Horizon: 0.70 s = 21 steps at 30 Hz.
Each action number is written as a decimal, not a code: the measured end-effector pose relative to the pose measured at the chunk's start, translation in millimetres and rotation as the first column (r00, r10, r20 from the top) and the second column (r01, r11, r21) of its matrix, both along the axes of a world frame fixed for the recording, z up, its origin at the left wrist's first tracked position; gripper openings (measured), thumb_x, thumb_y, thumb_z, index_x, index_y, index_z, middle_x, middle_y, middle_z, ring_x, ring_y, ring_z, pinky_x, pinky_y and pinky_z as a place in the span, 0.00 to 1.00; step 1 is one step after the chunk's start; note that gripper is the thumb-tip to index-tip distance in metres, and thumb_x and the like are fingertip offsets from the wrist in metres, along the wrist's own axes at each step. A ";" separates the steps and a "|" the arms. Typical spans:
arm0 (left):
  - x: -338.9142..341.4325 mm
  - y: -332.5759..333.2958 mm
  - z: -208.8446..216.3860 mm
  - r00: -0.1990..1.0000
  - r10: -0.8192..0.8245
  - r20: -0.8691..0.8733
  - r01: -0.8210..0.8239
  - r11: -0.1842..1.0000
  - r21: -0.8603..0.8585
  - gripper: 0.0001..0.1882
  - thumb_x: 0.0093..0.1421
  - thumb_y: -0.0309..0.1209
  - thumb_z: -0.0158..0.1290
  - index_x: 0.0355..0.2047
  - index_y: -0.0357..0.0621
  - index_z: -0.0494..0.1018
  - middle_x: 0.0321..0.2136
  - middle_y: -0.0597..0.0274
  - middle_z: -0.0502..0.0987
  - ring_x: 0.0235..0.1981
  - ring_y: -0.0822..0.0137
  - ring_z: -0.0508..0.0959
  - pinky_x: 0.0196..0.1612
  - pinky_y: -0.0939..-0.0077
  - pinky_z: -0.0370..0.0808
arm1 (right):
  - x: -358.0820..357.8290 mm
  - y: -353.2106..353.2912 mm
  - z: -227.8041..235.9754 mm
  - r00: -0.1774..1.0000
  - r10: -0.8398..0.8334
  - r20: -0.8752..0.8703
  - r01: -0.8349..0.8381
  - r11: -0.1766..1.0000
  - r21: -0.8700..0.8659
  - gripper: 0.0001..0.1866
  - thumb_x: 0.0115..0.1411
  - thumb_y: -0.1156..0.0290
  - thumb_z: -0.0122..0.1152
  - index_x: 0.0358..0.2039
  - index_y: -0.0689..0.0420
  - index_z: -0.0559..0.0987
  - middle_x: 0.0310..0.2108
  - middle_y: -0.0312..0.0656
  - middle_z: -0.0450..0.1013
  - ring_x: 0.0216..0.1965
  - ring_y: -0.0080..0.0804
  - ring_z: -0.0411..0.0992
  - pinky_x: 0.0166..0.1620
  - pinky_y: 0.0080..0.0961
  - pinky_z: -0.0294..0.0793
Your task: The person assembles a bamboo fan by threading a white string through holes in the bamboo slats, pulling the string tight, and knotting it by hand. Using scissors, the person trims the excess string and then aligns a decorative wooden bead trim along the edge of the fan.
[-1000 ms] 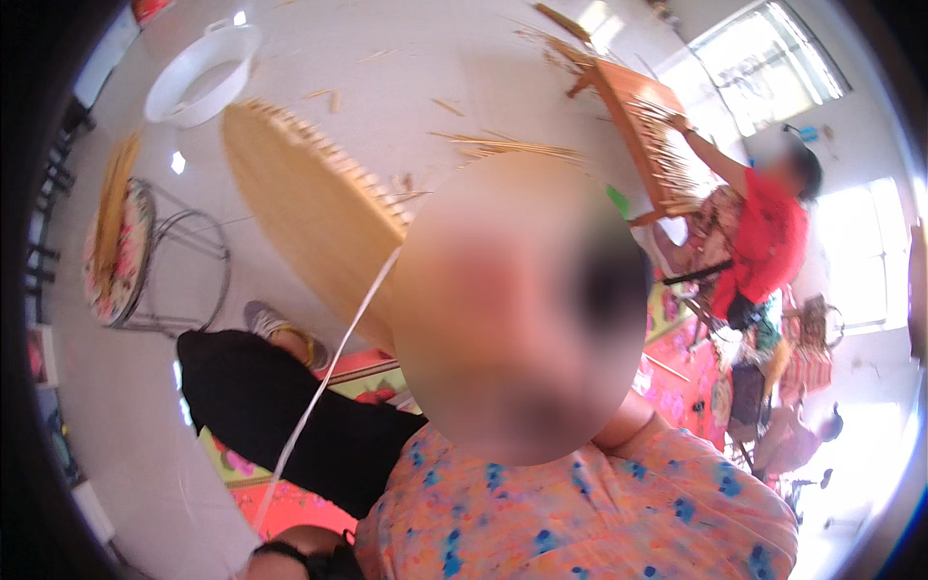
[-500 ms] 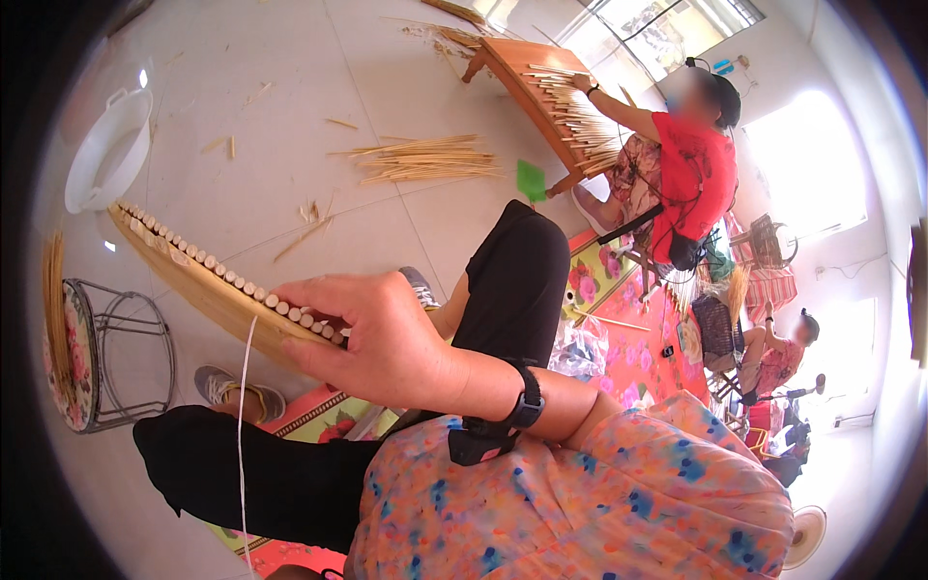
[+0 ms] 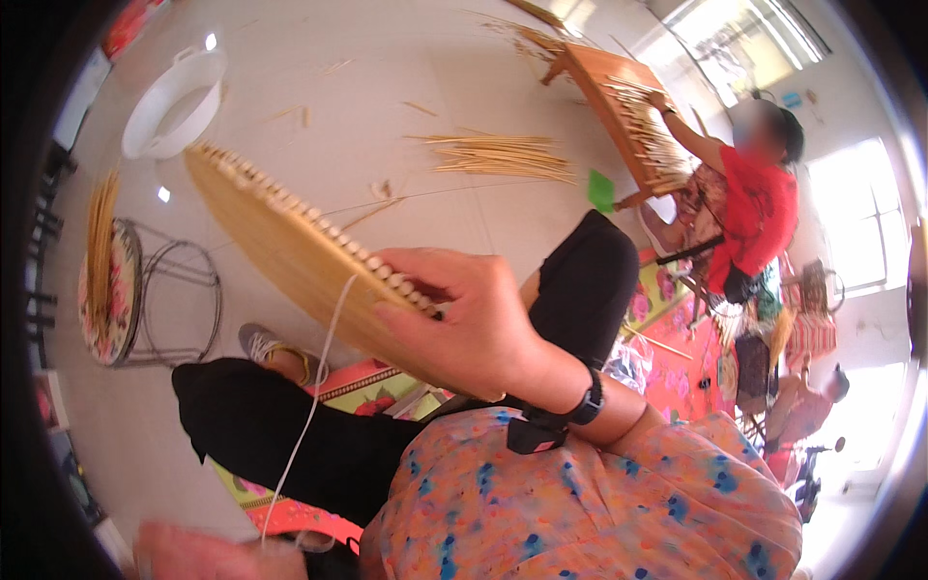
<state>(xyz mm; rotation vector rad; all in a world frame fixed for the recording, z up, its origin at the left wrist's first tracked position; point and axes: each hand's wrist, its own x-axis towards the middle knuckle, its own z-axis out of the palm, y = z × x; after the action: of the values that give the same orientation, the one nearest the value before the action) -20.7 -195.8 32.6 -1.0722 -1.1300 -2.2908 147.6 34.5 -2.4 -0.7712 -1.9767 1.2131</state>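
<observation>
My right hand [image 3: 464,314], with a dark band on its wrist, grips the near end of a long, curved, pale yellow row of sticks [image 3: 300,266]. The fingers go over its upper edge, where round stick ends show side by side. My thumb presses on its smooth face. A thin white cord [image 3: 307,430] comes off that face close to the thumb and slants down toward my left hand [image 3: 198,553]. That hand is at the lower left edge, smeared by motion. Whether its fingers hold the cord cannot be made out.
Loose sticks [image 3: 503,157] lie on the tiled floor. A white tub [image 3: 174,121] and a round stool [image 3: 108,290] bearing a stick bundle [image 3: 100,232] stand at left. A person in red [image 3: 759,208] handles sticks at a wooden table [image 3: 594,92]; another person [image 3: 804,406] sits farther right.
My left hand has come into view at the lower left. The cord's lower end has moved slightly right. The whole scene has shifted rightward; my right hand keeps its grip on the sticks.
</observation>
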 end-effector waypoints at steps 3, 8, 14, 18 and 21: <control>23.9 54.4 7.0 0.995 -0.069 0.072 0.099 0.592 -0.800 0.10 0.58 0.21 0.53 0.40 0.34 0.79 0.23 0.62 0.73 0.20 0.77 0.68 0.23 0.84 0.63 | 2.4 -0.4 5.3 0.998 -0.021 0.060 0.023 0.999 -0.040 0.19 0.52 0.74 0.66 0.46 0.65 0.79 0.35 0.48 0.79 0.31 0.28 0.77 0.36 0.24 0.77; 33.2 103.6 -29.2 0.938 -0.268 -0.219 -0.037 0.551 -0.833 0.12 0.50 0.18 0.60 0.37 0.39 0.78 0.16 0.60 0.67 0.14 0.61 0.68 0.17 0.71 0.62 | 4.8 -0.8 8.8 0.995 0.026 0.100 -0.013 0.991 -0.135 0.20 0.55 0.82 0.64 0.50 0.68 0.77 0.40 0.38 0.78 0.40 0.19 0.75 0.44 0.18 0.75; 28.6 110.3 -36.0 0.960 -0.222 -0.168 -0.017 0.554 -0.832 0.10 0.51 0.18 0.59 0.36 0.40 0.78 0.17 0.59 0.69 0.15 0.60 0.71 0.18 0.71 0.65 | 2.6 -1.7 12.8 0.996 -0.007 0.094 0.022 0.988 -0.156 0.19 0.54 0.77 0.67 0.48 0.66 0.78 0.39 0.45 0.80 0.38 0.23 0.78 0.42 0.21 0.78; 28.0 112.3 -34.5 0.961 -0.219 -0.168 -0.019 0.554 -0.832 0.10 0.52 0.19 0.59 0.36 0.41 0.78 0.18 0.60 0.69 0.15 0.60 0.71 0.18 0.71 0.66 | 4.4 0.9 7.8 0.996 -0.021 0.085 0.032 0.991 -0.128 0.19 0.54 0.76 0.67 0.48 0.65 0.79 0.38 0.45 0.80 0.38 0.23 0.78 0.42 0.21 0.78; 27.8 112.5 -34.8 0.960 -0.219 -0.172 -0.024 0.552 -0.833 0.10 0.52 0.19 0.59 0.36 0.41 0.78 0.18 0.60 0.70 0.15 0.60 0.72 0.18 0.70 0.67 | 4.5 1.3 7.9 0.992 -0.026 0.127 0.040 0.993 -0.108 0.19 0.54 0.76 0.67 0.48 0.65 0.79 0.38 0.45 0.80 0.37 0.23 0.78 0.42 0.21 0.78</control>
<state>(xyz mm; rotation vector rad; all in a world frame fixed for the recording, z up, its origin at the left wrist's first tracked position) 7.1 -83.3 -2.2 -1.7266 -2.1717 -1.5227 152.1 35.7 5.5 -0.9535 -2.0016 1.2912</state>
